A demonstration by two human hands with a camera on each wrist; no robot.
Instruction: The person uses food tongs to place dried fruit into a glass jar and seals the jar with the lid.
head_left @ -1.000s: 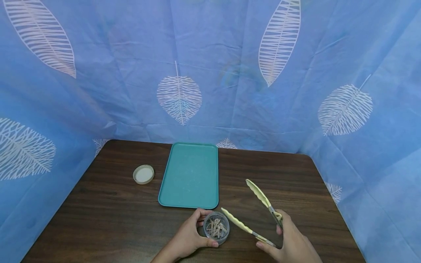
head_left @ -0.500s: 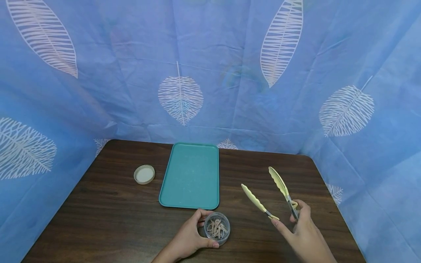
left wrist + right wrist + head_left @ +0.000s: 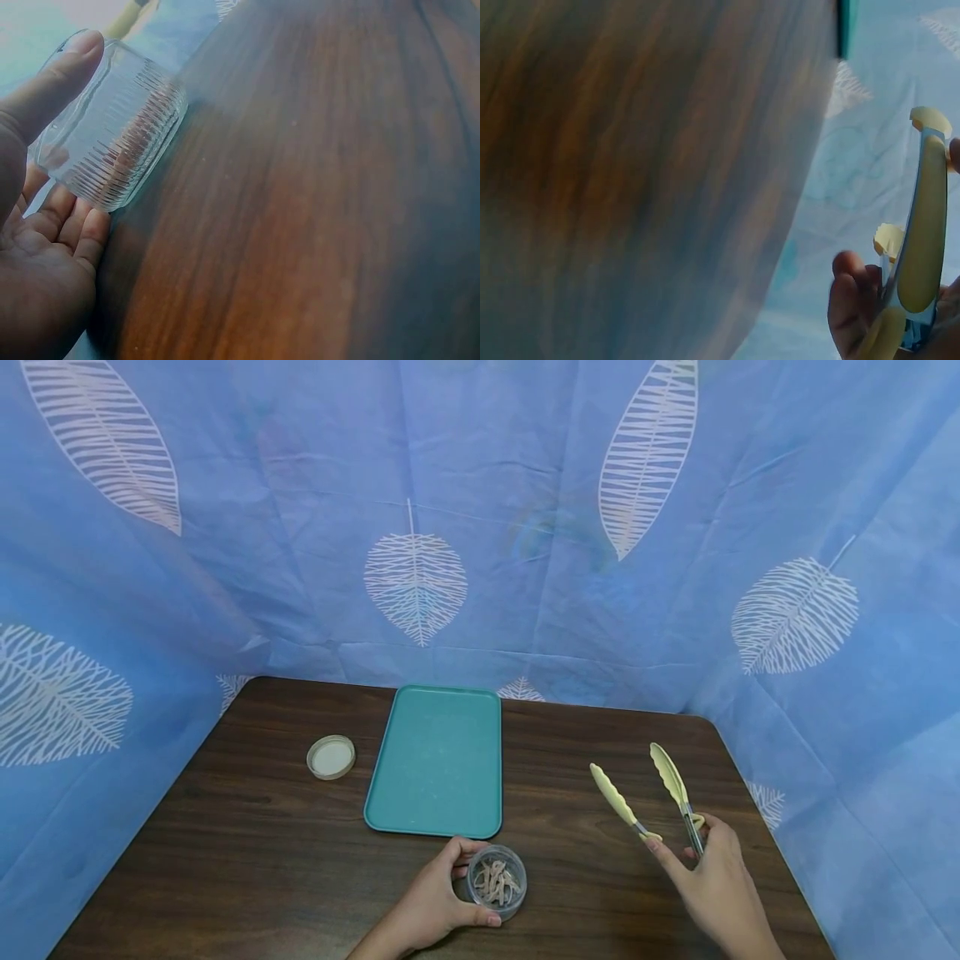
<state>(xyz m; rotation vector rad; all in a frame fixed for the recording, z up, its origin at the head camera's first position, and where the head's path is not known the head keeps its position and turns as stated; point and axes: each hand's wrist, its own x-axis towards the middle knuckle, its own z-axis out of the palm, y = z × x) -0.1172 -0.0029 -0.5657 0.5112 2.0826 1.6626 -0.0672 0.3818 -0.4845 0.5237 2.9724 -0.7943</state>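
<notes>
My left hand point(image 3: 429, 903) grips a small clear ribbed jar point(image 3: 519, 903) from its left side, thumb in front and fingers behind. The jar stands upright on the table without a lid. Pale brownish dried strips point(image 3: 495, 881) lie inside it. To the right, my right hand point(image 3: 718, 881) holds a pair of tongs point(image 3: 617, 795) with yellow tips, thumb on one arm and fingers on the other. The arms are spread, and nothing lies between the tips. In the right wrist view, the yellow-covered handle point(image 3: 924, 232) shows close up.
A teal tray point(image 3: 438, 760) lies on the dark wooden table point(image 3: 247, 852) behind the jar. Left of the tray is a round lid point(image 3: 331, 757) with a white inside. Blue leaf-printed cloth point(image 3: 525, 585) hangs behind and at both sides.
My right hand has carried the spread tongs from beside the jar to the right and farther back. The left hand and jar have stayed put.
</notes>
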